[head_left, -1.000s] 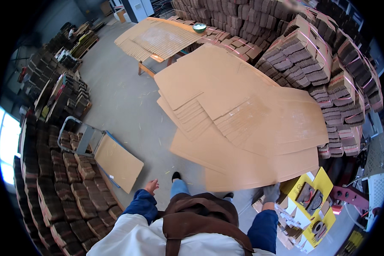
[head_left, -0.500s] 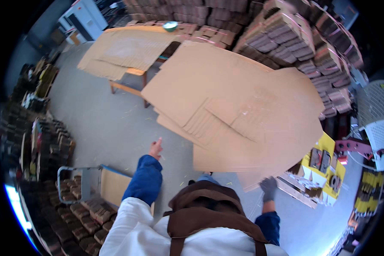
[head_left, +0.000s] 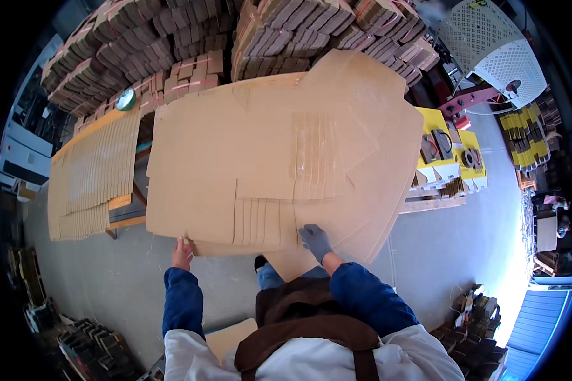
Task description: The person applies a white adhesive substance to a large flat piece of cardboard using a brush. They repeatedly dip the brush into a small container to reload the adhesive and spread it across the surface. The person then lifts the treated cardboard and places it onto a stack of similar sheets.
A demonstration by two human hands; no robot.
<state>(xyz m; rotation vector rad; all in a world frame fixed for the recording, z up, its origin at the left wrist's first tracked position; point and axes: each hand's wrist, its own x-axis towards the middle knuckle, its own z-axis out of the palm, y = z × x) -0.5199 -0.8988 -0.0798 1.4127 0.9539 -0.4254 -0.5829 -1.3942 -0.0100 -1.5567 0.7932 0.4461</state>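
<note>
Wide brown cardboard sheets (head_left: pixel 216 146) lie overlapped in a stack on the table in front of me. My bare left hand (head_left: pixel 182 254) is at the stack's near left corner, its fingers closed on the edge of a cardboard sheet. In a grey glove, my right hand (head_left: pixel 315 241) lies on the sheets at the near edge, fingers apart. Several staggered sheet edges (head_left: pixel 257 219) show between the hands. One sheet's corner (head_left: pixel 291 263) juts out toward my brown apron (head_left: pixel 299 305).
A second table to the left bears fanned cardboard (head_left: pixel 98 155), with a green tape roll (head_left: pixel 126 100) behind it. Strapped bundles (head_left: pixel 292 38) rise at the back. To the right are yellow boxes (head_left: pixel 435 165) on a pallet and a perforated white machine guard (head_left: pixel 489 44).
My view has turned right, toward the main stack. My left hand has come from open air to the sheet edge. My right hand has moved from beside the stack onto it.
</note>
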